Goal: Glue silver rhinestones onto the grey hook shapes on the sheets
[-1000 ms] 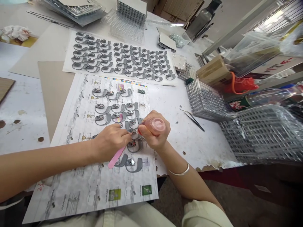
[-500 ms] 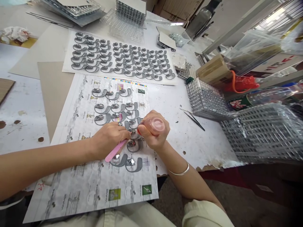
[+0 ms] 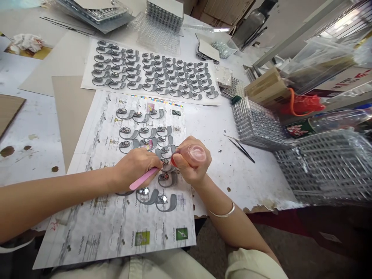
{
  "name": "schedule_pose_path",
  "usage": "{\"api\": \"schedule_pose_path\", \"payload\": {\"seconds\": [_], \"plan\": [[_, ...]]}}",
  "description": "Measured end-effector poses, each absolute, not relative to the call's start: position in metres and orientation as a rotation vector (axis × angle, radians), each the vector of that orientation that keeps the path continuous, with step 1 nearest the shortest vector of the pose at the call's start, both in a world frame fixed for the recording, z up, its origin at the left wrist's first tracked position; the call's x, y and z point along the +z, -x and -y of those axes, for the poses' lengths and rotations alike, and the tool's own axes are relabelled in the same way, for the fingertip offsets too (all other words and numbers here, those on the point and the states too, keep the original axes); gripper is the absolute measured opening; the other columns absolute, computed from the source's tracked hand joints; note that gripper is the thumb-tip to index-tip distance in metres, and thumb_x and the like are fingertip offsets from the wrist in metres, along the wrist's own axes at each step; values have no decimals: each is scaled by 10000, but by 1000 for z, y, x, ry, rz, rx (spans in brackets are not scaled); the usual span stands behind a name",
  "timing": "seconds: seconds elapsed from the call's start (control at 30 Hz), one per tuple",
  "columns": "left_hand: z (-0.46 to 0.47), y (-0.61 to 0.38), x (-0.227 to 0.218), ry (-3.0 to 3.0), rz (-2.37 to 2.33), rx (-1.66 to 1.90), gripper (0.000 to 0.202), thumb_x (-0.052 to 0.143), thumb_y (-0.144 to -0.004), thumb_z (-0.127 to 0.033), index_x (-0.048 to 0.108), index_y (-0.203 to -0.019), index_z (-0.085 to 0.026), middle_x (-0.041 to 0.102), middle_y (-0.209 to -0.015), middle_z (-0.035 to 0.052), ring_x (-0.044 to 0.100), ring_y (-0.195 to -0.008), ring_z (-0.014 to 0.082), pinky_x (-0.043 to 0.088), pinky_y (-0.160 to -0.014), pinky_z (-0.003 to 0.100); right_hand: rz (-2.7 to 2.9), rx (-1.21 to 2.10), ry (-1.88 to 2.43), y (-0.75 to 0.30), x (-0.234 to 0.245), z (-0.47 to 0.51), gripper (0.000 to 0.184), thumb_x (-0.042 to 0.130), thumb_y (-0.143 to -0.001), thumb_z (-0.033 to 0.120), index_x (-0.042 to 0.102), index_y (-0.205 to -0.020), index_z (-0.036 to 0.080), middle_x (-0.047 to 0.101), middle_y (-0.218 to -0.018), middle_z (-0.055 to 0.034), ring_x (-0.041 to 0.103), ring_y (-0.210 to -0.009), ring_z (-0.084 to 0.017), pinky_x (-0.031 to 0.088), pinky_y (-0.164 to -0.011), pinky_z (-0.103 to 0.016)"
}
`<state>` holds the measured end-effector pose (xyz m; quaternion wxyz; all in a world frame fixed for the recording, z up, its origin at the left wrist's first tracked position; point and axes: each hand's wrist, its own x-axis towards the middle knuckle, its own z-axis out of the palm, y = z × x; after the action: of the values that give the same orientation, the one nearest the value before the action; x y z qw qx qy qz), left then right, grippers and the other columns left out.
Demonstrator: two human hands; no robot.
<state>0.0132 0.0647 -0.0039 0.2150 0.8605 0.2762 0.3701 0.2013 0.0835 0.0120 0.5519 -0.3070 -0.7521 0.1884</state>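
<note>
Two hands work close together at the middle of the head view. The left hand [image 3: 136,168] pinches a pink stick [image 3: 143,179]; the right hand [image 3: 193,164] is clenched round a small pink bottle [image 3: 194,154]. The stick is slim, flat and plain pink. Its long axis runs from lower left to upper right, its far end hidden under the fingers, just beside a grey curved piece [image 3: 167,179] with a red centre. The bottle is translucent, with its round base towards the camera and its red nozzle pointing left and down at the pieces. Both lie over a printed sheet [image 3: 116,228] whose near edge overhangs the table edge. Bare tabletop lies right of the hands, as far as the tweezers [image 3: 241,148] and clear trays [image 3: 255,124].
</note>
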Motion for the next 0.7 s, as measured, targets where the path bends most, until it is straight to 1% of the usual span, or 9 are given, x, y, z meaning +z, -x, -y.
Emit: {"api": "schedule_pose_path", "payload": {"seconds": [0.17, 0.33, 0.47, 0.6, 0.7], "plan": [[-66, -14, -4, -2331, -807, 1022, 83, 527, -804, -104, 591, -793, -156, 693, -709, 2, 651, -612, 136, 509, -640, 259, 1771, 431, 731, -200, 12, -83, 126, 642, -780, 205, 537, -711, 195, 557, -630, -4, 519, -551, -135, 445, -478, -299], [-66, -14, -1, -2306, -833, 1033, 92, 539, -808, -118, 617, -777, -156, 690, -679, 0, 632, -571, 126, 489, -576, 231, 1783, 439, 730, -200, 10, -82, 114, 626, -789, 207, 538, -718, 200, 579, -621, -4, 528, -530, -142, 448, -489, -316], [-67, -14, -1, -2288, -836, 1018, 92, 543, -803, -132, 624, -765, -157, 698, -689, 7, 650, -592, 141, 509, -616, 252, 1773, 440, 733, -200, 6, -82, 107, 631, -782, 213, 540, -726, 209, 586, -621, -7, 530, -537, -152, 450, -502, -330], [-68, -14, -3, -2274, -843, 1003, 98, 543, -804, -143, 624, -754, -165, 691, -669, 3, 642, -571, 138, 508, -603, 251, 1779, 421, 741, -200, 7, -83, 109, 623, -790, 231, 536, -727, 211, 590, -622, -10, 531, -537, -152, 452, -494, -328], [-68, -14, -4, -2272, -837, 1014, 83, 554, -796, -129, 624, -762, -159, 698, -691, 9, 656, -601, 146, 512, -623, 254, 1779, 399, 739, -199, 9, -84, 121, 617, -797, 248, 531, -720, 211, 587, -615, -9, 529, -535, -150, 449, -483, -321]]}}
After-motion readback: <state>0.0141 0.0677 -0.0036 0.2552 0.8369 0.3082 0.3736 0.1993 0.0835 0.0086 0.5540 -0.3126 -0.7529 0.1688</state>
